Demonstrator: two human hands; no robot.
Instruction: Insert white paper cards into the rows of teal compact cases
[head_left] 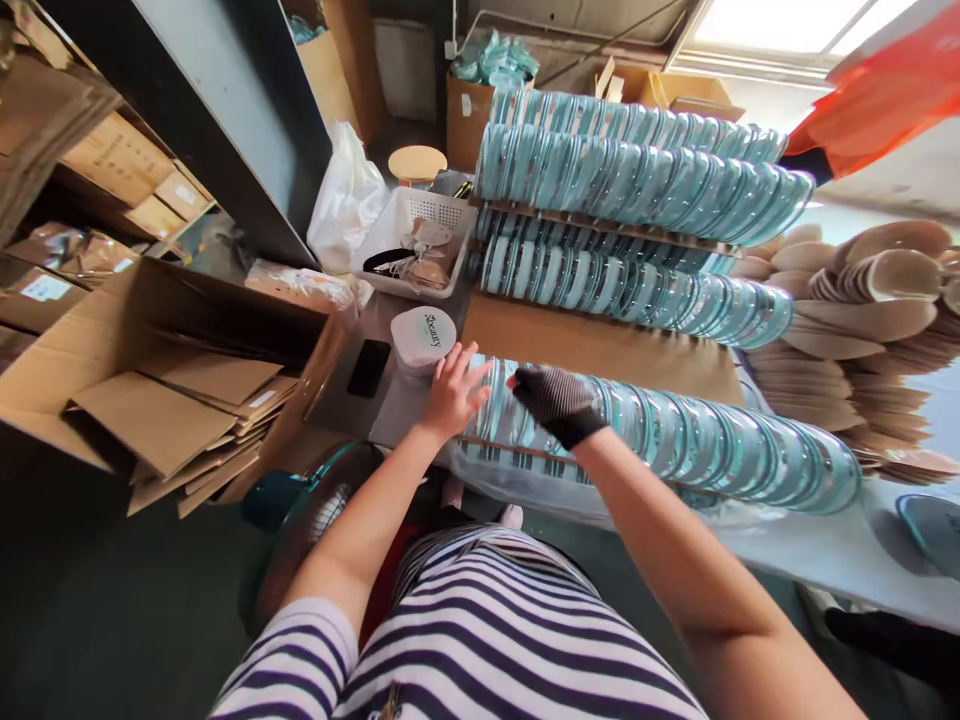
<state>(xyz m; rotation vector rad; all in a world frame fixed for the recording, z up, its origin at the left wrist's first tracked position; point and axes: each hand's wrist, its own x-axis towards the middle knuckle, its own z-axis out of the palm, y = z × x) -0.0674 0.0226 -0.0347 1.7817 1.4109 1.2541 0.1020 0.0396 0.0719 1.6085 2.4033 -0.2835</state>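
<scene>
- The table [840, 540] runs across in front of you and on to your right.
- On its far side, the back rows of clear discs [645, 180] stand on edge, packed close, one row above another.
- To your left sits a big carton [45, 400] with loose flat cardboard in it.
- The front row of clear discs [720, 450] is at your hands: its left end lies under them, and the rest stretches away to your right. Its long axis runs left to right, its right end slanting a little toward your side. Your right hand is nearer to the bulk of it, your left hand to its end.
- Behind that row, a brown cardboard sheet [600, 345] fills the gap up to the back rows.
- Your right hand [555, 400], in a dark striped glove, is palm down over the row, fingers bunched and pointing left; whether they pinch a disc, you cannot tell from here.
- Your left hand [454, 390] is bare, fingers spread forward, thumb out over the row's end, with nothing seen in its grasp.
- Just beyond its fingertips is a stack of white cards [424, 338].
- Left of the stack lies a black phone [368, 368].
</scene>
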